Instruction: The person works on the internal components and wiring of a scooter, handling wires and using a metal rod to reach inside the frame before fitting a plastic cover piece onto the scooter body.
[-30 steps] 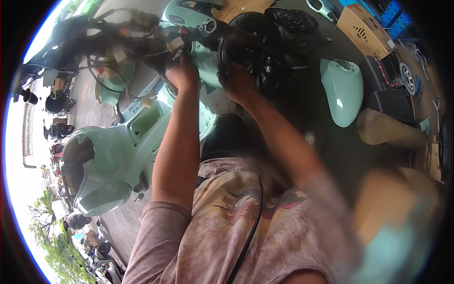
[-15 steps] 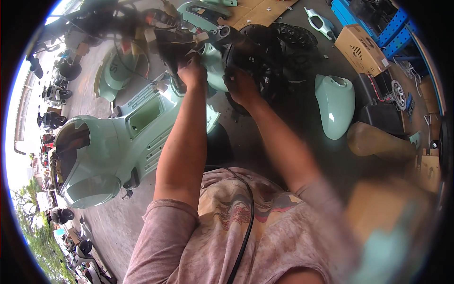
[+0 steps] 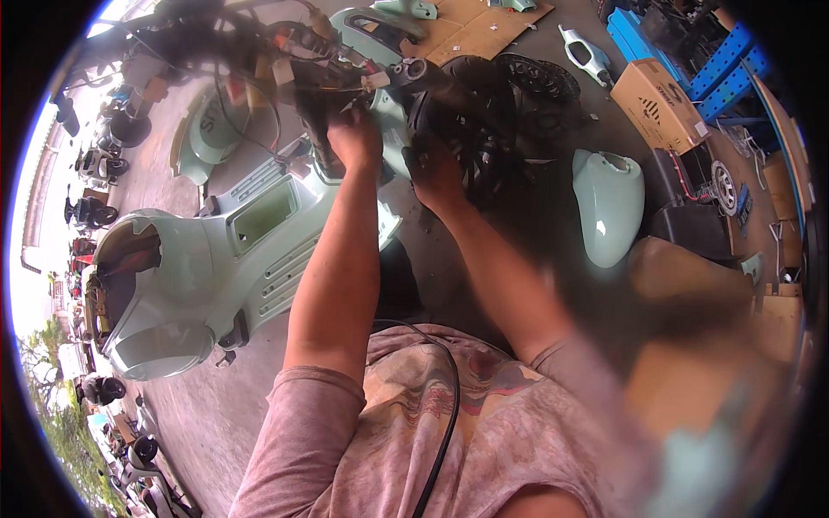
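Observation:
A pale green scooter body [image 3: 216, 259] lies stripped on the concrete, its front end toward the top of the view. My left hand [image 3: 354, 138] is closed on the black wiring bundle [image 3: 259, 60] at the steering column. My right hand [image 3: 436, 173] grips a dark part beside the black front wheel [image 3: 501, 112], just right of the column; what exactly it holds is blurred.
A loose pale green fender [image 3: 609, 207] lies to the right. A cardboard box [image 3: 661, 95] and a blue rack [image 3: 699, 60] stand at the upper right. Flat cardboard [image 3: 471, 30] lies at the top. Parked scooters [image 3: 91, 211] line the far left.
The view has shifted, so the scooter body and both hands sit lower in the picture. Both hands stay at the steering column and wiring.

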Tool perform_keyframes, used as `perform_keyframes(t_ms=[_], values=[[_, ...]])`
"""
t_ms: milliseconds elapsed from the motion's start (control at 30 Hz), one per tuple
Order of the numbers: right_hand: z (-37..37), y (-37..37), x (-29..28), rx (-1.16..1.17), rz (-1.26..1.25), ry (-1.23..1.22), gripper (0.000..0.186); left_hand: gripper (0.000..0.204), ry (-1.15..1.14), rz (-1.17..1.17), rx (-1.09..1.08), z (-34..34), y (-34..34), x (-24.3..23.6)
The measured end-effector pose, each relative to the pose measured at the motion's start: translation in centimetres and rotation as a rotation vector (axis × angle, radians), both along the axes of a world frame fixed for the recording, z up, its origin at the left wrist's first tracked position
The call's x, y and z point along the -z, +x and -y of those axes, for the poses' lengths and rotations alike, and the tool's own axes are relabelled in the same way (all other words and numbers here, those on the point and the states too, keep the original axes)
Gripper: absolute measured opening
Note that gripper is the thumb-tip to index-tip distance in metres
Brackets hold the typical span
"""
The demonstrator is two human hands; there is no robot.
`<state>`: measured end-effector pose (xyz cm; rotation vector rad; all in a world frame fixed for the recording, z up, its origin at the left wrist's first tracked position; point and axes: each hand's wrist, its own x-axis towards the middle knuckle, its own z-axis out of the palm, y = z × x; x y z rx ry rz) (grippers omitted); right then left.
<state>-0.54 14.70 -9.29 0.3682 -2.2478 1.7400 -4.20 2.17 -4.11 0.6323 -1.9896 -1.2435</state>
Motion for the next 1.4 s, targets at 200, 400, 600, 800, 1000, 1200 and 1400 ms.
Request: perform_keyframes(t_ms=[200,400,600,800,1000,1200,1400], values=[[0.1,-1.4,0.6,-0.046,-0.027,0.06,0.034,0.031,0.286,-0.077,0.189,3.5,-0.6,1.5],[-0.2,-2.2,2.7,-0.003,-0.188,0.264,0.041,0.034,0.028,0.116,-0.094,-0.1,0.0,-0.8],[-1.9,-4.0,2.6,-0.021,-0.589,1.002,0.033,0.023,0.175,-0.048,-0.128,-1.9,-4.1,3.7],[-1.4,-3.7,2.7,-0.086,-0.627,0.627,0.03,0.025,0.496,-0.034,-0.223,0.6,-3.1,5.6],[-1.3,-10.5,-4.2,-0.193,-0.598,0.679,0.038,0.031,0.296,-0.042,0.008,0.5,3.2,4.8],[3.1,-20.6,-5.1,-0.38,-0.771,1.266,0.033,0.024,0.006,0.033,0.017,7.4,11.5,12.3],[-1.4,-28.5,-3.7,-0.264,-0.738,1.461,0.041,0.021,-0.163,0.47,0.127,13.9,19.9,13.4]])
